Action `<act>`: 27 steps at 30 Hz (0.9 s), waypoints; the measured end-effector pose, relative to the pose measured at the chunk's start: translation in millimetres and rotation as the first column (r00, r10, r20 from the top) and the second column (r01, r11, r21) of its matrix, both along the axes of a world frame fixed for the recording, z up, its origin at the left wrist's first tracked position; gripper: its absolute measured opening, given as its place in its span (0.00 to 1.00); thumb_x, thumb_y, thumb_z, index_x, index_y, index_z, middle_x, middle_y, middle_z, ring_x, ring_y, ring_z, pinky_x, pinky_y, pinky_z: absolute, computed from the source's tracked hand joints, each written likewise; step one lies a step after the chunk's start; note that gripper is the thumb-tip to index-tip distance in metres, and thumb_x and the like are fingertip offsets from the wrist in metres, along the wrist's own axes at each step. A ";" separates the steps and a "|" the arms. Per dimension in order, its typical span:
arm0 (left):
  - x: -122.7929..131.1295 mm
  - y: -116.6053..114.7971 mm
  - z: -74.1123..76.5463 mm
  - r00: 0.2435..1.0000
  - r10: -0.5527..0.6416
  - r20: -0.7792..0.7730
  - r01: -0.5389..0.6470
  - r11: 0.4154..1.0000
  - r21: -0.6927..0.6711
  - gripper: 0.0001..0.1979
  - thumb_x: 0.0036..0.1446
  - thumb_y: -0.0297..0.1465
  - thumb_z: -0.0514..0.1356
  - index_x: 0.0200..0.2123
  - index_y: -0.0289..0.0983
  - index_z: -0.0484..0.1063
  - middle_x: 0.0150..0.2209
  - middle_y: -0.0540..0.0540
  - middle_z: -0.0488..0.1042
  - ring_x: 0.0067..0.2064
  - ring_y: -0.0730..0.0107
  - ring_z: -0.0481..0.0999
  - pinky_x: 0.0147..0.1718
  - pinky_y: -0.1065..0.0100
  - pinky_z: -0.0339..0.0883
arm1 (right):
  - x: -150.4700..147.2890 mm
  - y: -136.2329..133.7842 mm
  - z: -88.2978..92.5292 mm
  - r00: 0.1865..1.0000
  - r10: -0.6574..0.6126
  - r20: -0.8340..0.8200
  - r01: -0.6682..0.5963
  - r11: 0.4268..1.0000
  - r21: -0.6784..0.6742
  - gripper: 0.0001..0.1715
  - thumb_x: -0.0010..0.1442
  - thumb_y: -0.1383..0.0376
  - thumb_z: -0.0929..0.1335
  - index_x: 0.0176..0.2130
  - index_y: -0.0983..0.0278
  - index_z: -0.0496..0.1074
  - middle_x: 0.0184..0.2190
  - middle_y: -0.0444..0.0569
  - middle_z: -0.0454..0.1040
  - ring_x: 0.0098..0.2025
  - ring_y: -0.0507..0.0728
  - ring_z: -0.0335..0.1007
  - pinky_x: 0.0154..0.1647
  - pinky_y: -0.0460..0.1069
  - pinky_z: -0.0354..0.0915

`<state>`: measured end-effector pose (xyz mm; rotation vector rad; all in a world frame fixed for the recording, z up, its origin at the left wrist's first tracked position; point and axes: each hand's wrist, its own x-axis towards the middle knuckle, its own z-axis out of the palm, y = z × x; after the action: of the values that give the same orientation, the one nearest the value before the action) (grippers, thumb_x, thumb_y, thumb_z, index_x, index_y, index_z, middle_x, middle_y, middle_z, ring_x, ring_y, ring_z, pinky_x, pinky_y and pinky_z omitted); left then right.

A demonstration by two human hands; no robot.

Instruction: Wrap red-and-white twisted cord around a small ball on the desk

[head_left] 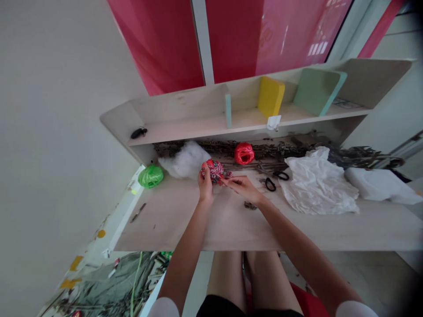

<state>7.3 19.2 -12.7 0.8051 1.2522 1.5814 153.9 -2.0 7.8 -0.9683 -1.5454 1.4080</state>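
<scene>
My left hand [206,184] is wrapped round the left side of a round red, white and dark patterned bundle [217,171], held just above the desk. At the bundle's right edge my right hand [243,186] pinches with its fingertips; a small tuft of the same colours sticks out there. What the fingertips hold is too small to make out. Behind the bundle lies a fluffy heap of white stuffing [187,160]. A ball of red plastic twine [244,153] sits beyond my right hand, and scissors with black handles [271,184] lie to its right.
A green twine ball [151,176] sits at the desk's left edge, near a pen-like stick [138,212]. Dried stalks [274,152] run along the back under a shelf [185,127]. Crumpled white cloth or paper [317,185] covers part of the right side.
</scene>
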 end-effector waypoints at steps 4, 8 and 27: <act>1.0 -2.5 6.7 0.978 -0.021 0.210 0.028 0.999 -0.033 0.31 0.52 0.57 0.56 0.46 0.39 0.69 0.36 0.45 0.75 0.31 0.69 0.74 0.26 0.69 0.69 | -2.9 0.4 -5.8 0.999 0.017 0.037 -0.018 0.999 0.033 0.30 0.50 0.41 0.68 0.28 0.66 0.77 0.18 0.42 0.58 0.23 0.49 0.48 0.22 0.46 0.45; -0.7 -1.6 8.0 0.959 -0.068 0.276 0.092 0.993 -0.075 0.31 0.53 0.57 0.54 0.48 0.39 0.70 0.40 0.43 0.77 0.36 0.66 0.76 0.30 0.66 0.72 | -0.3 4.6 -9.8 1.000 0.000 0.028 -0.001 0.999 0.047 0.31 0.50 0.40 0.68 0.28 0.66 0.77 0.19 0.43 0.62 0.23 0.49 0.48 0.21 0.46 0.45; -3.7 -1.8 14.0 0.830 -0.251 0.498 0.348 0.931 -0.111 0.33 0.61 0.54 0.44 0.47 0.34 0.73 0.40 0.37 0.79 0.44 0.57 0.78 0.33 0.64 0.76 | 0.5 5.7 -5.9 0.999 0.001 0.046 -0.004 0.998 0.063 0.34 0.48 0.38 0.67 0.27 0.67 0.77 0.18 0.42 0.58 0.23 0.48 0.48 0.22 0.46 0.46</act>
<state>3.6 17.4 1.3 0.4190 0.8525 1.2682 154.4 3.7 1.9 -0.9663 -1.6156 1.3388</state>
